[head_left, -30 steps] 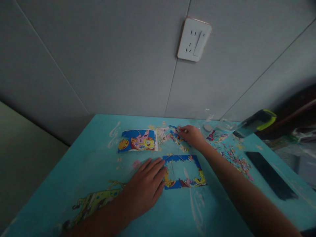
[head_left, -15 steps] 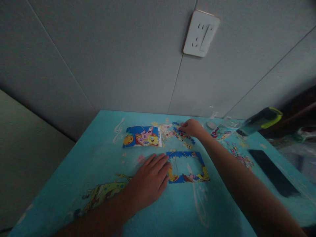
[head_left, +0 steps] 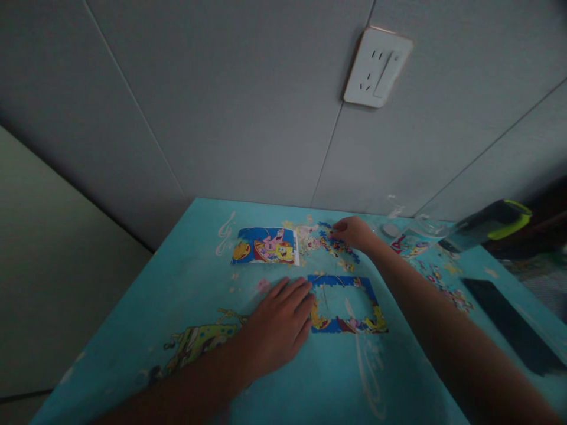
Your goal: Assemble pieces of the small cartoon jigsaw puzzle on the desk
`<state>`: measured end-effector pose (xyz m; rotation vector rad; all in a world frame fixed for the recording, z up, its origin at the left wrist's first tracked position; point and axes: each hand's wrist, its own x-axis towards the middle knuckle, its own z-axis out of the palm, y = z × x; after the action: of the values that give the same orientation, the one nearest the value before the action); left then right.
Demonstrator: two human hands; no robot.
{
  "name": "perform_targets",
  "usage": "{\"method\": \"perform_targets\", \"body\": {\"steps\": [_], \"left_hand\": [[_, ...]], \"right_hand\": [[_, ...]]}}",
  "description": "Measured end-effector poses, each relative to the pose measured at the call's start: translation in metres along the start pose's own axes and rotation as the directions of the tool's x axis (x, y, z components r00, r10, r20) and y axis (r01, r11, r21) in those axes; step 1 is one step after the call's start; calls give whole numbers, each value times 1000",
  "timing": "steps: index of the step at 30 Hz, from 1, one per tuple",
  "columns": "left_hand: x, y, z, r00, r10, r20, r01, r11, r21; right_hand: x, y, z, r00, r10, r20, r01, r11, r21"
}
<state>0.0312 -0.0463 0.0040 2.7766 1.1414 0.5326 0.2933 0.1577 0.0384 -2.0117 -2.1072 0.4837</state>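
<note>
"Turquoise printed cover on the tabletop (head_left: 168, 283). What lies nearest?"

"Bare left hand (head_left: 281, 324), palm down, fingers extended, no object seen in its grasp. Its fingertips meet the left edge of a rectangular, blue-and-yellow jigsaw border (head_left: 348, 325), joined around an unfilled centre."

"To the right?"

"One long, dark, flat slab (head_left: 509, 321); beyond the right forearm, a scatter of small multicoloured pieces (head_left: 457, 299)."

"Farther back?"

"One blue rectangular cartoon picture card (head_left: 266, 245), lying flat. To its right, a loose group of mostly blue jigsaw pieces (head_left: 330, 241)."

"And the right hand (head_left: 354, 232)?"

"At that group, fingers bent and drawn together at the tips. Whether they grip a piece, I cannot tell."

"Beside it?"

"One clear jar with a coloured label (head_left: 411, 241), then a dark bottle with a yellow-green rim (head_left: 485, 225). Behind all, a grey panelled wall (head_left: 248, 118) bearing a white socket plate (head_left: 378, 68)."
</note>
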Motion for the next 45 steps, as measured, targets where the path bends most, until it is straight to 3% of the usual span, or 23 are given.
{"method": "perform_targets", "body": {"steps": [6,21,31,45], "left_hand": [[0,1,-1,1000,4,14,-4,1000,-6],[2,1,-2,1000,2,2,-2,1000,-16],[1,0,-3,1000,7,9,-7,1000,-24],[1,-1,-1,1000,3,-11,-3,999,-36]], "right_hand": [[-3,8,1,999,-43,-15,44,996,81],[-4,-14,8,995,-85,-45,81,994,-72],[-2,-17,9,995,-98,-7,98,995,-32],[-4,-17,4,981,-175,-80,184,975,122]]}}
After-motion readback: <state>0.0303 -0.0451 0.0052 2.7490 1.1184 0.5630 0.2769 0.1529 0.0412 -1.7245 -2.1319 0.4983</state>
